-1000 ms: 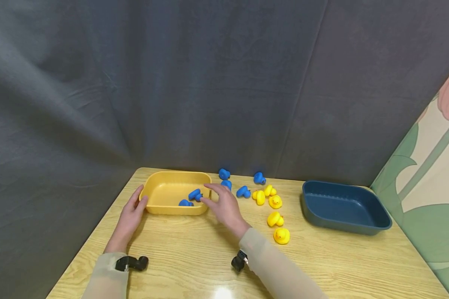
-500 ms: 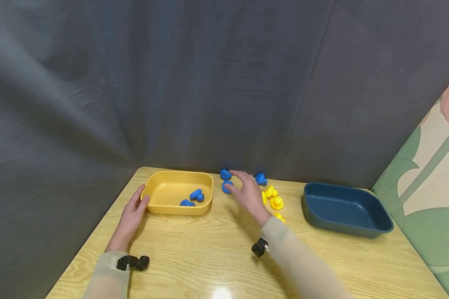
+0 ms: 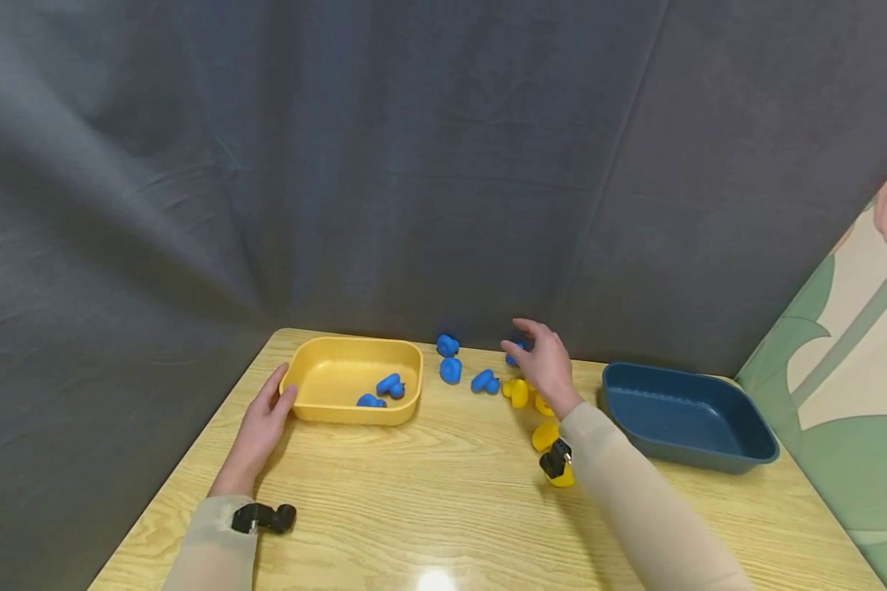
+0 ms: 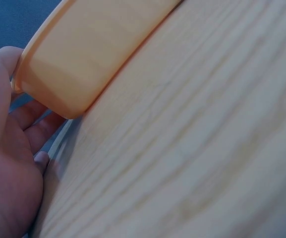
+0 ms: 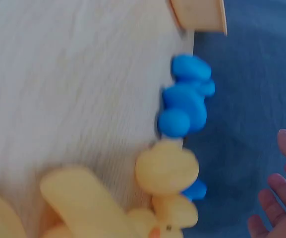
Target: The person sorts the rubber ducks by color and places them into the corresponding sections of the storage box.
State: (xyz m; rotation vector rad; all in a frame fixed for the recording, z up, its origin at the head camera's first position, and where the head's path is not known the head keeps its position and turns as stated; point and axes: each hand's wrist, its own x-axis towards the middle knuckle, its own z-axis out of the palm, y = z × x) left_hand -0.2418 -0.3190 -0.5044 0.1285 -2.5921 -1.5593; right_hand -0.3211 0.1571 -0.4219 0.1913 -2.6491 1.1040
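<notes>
At the left end of a yellow tray (image 3: 358, 414), my left hand (image 3: 261, 419) holds the corner. The left wrist view shows the thumb at the tray's rim (image 4: 38, 37) and the fingers behind its outer wall. Two blue ducks (image 3: 389, 386) lie inside. My right hand (image 3: 547, 365) hovers with parted, gently bent fingers over a blue duck (image 3: 513, 358) near the back edge, partly covering it; nothing is in its grasp. In the right wrist view, that hand (image 5: 281, 203) is at the right edge, apart from the ducks.
Three other blue ducks (image 3: 450, 370) lie between the tray and my right hand. Several yellow ducks (image 3: 519, 393) sit below that hand, some hidden by the arm. A dark blue tray (image 3: 691, 455) stands at the right. A grey curtain (image 3: 429, 180) hangs behind the table (image 3: 414, 509).
My right hand has moved right from the yellow tray's right end, past several blue ducks, to the blue duck farthest right. My left hand stays at the tray.
</notes>
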